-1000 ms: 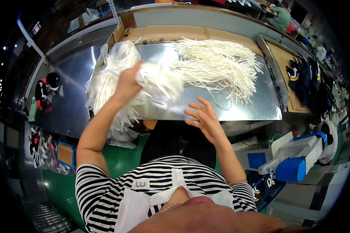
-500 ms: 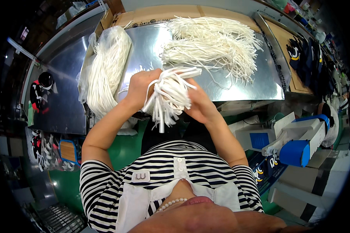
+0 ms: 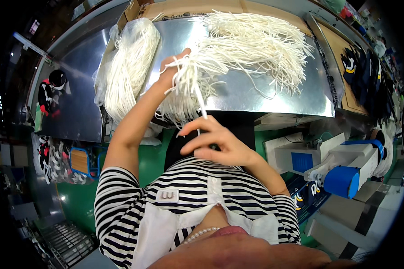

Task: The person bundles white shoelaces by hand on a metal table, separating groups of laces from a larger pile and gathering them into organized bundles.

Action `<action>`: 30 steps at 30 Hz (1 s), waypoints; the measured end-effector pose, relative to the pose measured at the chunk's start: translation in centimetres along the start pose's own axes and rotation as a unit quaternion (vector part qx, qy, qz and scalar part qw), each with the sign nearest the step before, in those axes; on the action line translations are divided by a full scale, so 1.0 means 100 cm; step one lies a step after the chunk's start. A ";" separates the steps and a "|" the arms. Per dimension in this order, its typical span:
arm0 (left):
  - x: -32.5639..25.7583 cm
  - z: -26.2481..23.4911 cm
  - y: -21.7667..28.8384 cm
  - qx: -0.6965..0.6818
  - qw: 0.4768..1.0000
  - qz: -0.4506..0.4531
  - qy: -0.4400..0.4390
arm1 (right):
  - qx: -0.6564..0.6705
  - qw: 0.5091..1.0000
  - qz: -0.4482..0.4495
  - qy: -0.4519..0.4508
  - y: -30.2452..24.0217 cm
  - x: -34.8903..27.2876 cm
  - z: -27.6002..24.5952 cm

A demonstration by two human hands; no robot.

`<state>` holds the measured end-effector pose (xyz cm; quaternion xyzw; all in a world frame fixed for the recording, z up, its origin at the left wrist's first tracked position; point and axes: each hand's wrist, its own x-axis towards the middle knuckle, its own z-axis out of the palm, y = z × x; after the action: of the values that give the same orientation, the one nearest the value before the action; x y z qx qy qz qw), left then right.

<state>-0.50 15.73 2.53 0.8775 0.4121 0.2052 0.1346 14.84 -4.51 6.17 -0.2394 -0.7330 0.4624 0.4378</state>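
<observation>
My left hand is reached out over the metal table, closed round a bundle of white laces whose ends hang toward me. Nearer my body, my right hand has its fingers apart and nothing gripped. One long lace end dangles down to just above its fingertips. Beneath the held bundle, more white laces droop over the table's near edge. A broad pile of white laces lies at the far right of the table. To the left, a long hank of laces rests partly in a clear plastic bag.
Cardboard lines the back of the metal table. Dark shoe pieces lie in a side tray at right. A white and blue machine stands at lower right. A black and red piece sits on the left table.
My left hand has moved away from me over the table with the bundle. My right hand has come off the laces and drawn back toward my body, fingers spreading.
</observation>
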 end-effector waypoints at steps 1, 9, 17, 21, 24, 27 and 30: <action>0.000 0.007 -0.003 -0.042 0.999 0.002 0.014 | 0.122 0.988 0.088 0.026 0.005 -0.010 0.000; 0.005 0.023 -0.025 -0.123 0.986 -0.106 0.023 | 0.248 0.956 0.152 0.047 -0.023 -0.026 0.009; -0.001 0.030 -0.015 -0.222 0.972 -0.059 0.056 | 0.301 0.896 0.145 0.292 0.024 -0.038 0.007; -0.018 -0.004 0.049 -0.163 0.984 -0.067 0.030 | 0.195 0.891 0.162 0.376 0.045 -0.033 -0.024; -0.023 -0.010 0.049 -0.204 0.976 -0.065 0.042 | 0.155 0.918 0.196 0.307 0.057 -0.021 -0.026; -0.027 -0.001 0.031 -0.205 0.976 -0.067 0.039 | 0.203 0.920 0.232 0.244 0.062 -0.016 -0.030; -0.030 0.006 0.012 -0.140 0.989 -0.044 0.026 | 0.318 0.887 0.180 0.283 0.048 -0.007 -0.041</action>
<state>-1.17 12.58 1.73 0.8254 0.4205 0.2780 0.2543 18.48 -0.85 2.38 -0.3354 -0.3361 0.6542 0.5887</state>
